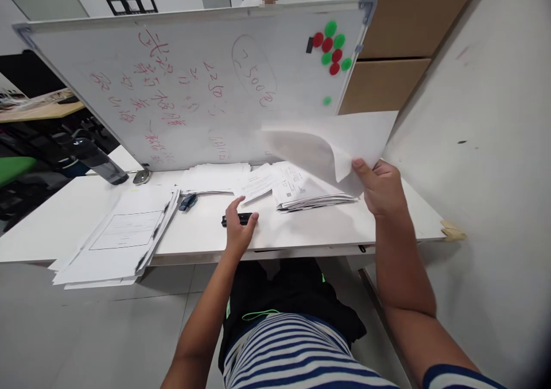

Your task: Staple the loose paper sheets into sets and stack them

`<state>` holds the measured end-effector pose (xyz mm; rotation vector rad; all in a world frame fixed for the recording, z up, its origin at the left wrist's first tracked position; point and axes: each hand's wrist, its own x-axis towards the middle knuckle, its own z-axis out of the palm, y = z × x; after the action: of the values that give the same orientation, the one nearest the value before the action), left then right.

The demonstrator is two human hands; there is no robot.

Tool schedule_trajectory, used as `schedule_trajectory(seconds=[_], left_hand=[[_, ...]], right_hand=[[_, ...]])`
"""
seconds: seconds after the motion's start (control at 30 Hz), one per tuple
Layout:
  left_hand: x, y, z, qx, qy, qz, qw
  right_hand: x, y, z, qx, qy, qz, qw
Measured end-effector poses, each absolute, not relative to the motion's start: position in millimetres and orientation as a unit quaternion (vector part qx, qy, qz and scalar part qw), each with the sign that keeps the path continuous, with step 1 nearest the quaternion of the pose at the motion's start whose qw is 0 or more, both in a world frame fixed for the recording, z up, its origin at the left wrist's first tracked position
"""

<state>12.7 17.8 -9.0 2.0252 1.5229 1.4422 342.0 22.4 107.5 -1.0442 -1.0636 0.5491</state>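
Note:
White paper (pixel 365 136), curled and lifted off the desk, is pinched between the thumb and fingers of my right hand (pixel 383 185). Whether it is one sheet or more I cannot tell. Under it lies a stack of printed papers (pixel 297 189), partly covered by the raised paper. My left hand (pixel 239 228) hovers over the desk with thumb and index finger spread and holds nothing. Just behind those fingers is a long black object (pixel 244 219), perhaps a stapler, partly hidden by the hand. A small dark blue item (pixel 188 203) lies farther left.
A whiteboard (pixel 189 90) with red writing and round magnets stands along the desk's (pixel 318 231) back edge. At left are a thick paper pile (pixel 124 234) overhanging the front edge and a dark bottle (pixel 99 159). Cardboard boxes (pixel 387 85) and a wall (pixel 473 148) bound the right.

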Motion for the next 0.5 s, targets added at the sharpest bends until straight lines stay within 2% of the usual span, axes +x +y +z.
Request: schedule_trajectory(seconds=[0.13,0.27,0.33,0.5], left_hand=[[16,22,40,0.651,0.454,0.549,0.262],[24,26,60,0.551,0.446,0.523,0.472],[28,25,59,0.503,0.469,0.535,0.489],[35,16,46,0.465,0.529,0.577,0.413]], right_hand=[[315,16,109,-0.426,-0.486,0.384,0.66],[291,17,94,-0.416,-0.497,0.409,0.643],[282,18,81,-0.412,-0.502,0.374,0.662],[273,12,43,-0.409,-0.52,0.309,0.684]])
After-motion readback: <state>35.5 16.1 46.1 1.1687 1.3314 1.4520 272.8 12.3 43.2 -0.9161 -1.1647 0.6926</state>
